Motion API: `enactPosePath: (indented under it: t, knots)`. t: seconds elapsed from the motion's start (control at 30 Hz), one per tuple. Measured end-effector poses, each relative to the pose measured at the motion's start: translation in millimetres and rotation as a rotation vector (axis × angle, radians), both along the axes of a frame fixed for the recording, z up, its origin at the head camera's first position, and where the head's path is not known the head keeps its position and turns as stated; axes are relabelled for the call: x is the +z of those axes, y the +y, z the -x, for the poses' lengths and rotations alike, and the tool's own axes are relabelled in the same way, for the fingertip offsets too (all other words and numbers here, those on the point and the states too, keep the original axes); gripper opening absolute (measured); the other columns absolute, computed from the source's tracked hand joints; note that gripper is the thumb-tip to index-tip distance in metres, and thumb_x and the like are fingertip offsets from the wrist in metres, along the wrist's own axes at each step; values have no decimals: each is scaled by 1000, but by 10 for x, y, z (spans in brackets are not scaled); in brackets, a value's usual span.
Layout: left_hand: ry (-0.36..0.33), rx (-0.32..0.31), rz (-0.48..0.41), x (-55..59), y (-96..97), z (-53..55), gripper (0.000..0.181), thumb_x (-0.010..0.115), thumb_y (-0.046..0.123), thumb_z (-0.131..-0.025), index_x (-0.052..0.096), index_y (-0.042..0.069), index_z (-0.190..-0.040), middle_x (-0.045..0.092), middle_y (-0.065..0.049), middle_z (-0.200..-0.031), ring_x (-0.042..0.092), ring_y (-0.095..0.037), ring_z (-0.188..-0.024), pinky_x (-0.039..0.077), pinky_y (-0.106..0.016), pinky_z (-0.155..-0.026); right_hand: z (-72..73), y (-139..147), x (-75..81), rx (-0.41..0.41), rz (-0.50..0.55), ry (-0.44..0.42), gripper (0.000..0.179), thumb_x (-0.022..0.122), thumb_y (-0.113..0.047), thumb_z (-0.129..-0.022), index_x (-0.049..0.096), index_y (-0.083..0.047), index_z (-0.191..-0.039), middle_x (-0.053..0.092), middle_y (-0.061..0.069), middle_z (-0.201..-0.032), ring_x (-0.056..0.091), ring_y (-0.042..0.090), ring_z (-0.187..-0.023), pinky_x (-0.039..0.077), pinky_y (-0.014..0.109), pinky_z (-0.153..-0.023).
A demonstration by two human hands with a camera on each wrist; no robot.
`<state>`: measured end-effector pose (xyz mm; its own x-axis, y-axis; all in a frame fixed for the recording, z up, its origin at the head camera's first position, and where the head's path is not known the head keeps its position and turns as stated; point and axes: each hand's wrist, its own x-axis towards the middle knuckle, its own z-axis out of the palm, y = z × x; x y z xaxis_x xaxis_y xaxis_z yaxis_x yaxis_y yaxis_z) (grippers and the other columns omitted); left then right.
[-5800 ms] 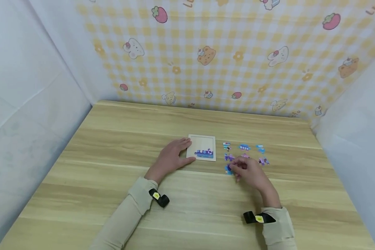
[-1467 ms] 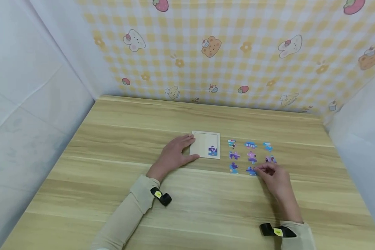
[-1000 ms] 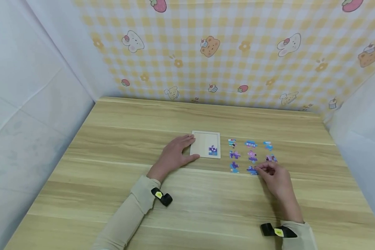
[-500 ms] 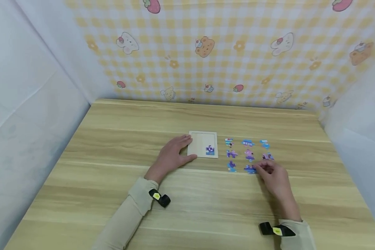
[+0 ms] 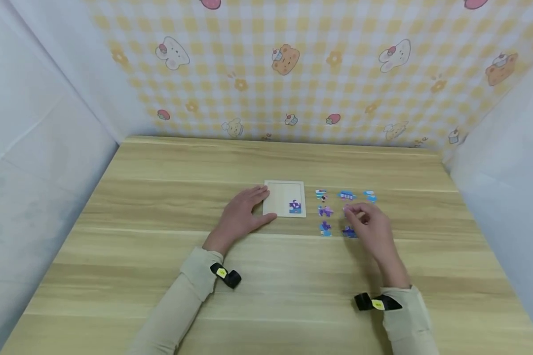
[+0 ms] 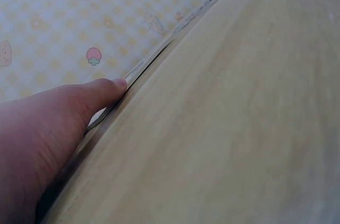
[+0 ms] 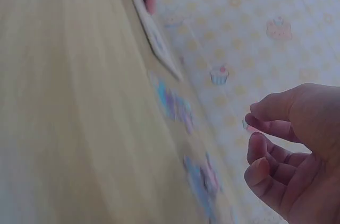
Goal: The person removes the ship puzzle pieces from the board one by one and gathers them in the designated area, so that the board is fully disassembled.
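My left hand [image 5: 242, 214] rests against the left side of a shallow wooden puzzle tray [image 5: 284, 182], with the thumb along its near corner. One purple and blue jigsaw piece [image 5: 295, 207] lies in the tray's lower right corner. My right hand [image 5: 375, 231] hovers over the loose pieces right of the tray. In the right wrist view its fingers [image 7: 265, 110] are loosely curled, with nothing visible between thumb and index finger. Just below it lies a blue-purple piece [image 5: 350, 231]; a pink piece [image 5: 346, 209] is partly covered by the fingertips.
More loose pieces lie in rows: a striped one [image 5: 321, 195], a blue bus-like one [image 5: 347, 195], a light blue one [image 5: 370, 196], a purple one [image 5: 325, 211] and a blue one [image 5: 325, 229]. A yellow checked cloth [image 5: 315, 74] hangs behind the wooden table [image 5: 195, 167].
The purple-blue piece beside the corner piece has left the tray and lies in the bottom row. My right hand has let it go, lifted and moved left. The left hand stays put.
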<state>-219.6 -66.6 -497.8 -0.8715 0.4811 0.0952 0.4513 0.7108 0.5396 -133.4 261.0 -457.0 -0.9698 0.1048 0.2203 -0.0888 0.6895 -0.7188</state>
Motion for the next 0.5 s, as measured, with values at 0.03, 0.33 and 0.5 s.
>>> enactPosePath:
  t: [0.03, 0.33, 0.5]
  knots:
    - [3, 0, 0, 3, 1, 4, 78, 67, 61, -94, 50, 13, -154, 42, 2, -163, 33, -20, -153, 25, -42, -126, 43, -46, 14, 18, 13, 8, 18, 69, -17, -101, 76, -1, -102, 70, 14, -98, 60, 15, -69, 48, 22, -50]
    - [-8, -13, -5, 4, 27, 7, 78, 67, 60, -94, 51, 12, -154, 42, 1, -162, 33, -20, -153, 25, -42, -126, 281, -522, 27, 112, 90, -100, 19, 68, -14, -102, 75, 0, -111, 70, 14, -105, 56, 17, -67, 44, 22, -51]
    - [0, 4, -4, 0, -18, 5, 77, 69, 59, -94, 51, 13, -153, 42, 2, -162, 34, -21, -153, 27, -43, -125, 438, -721, 46, 211, 5, -161, 22, 67, -12, -101, 75, 0, -118, 68, 15, -105, 60, 20, -74, 50, 28, -59]
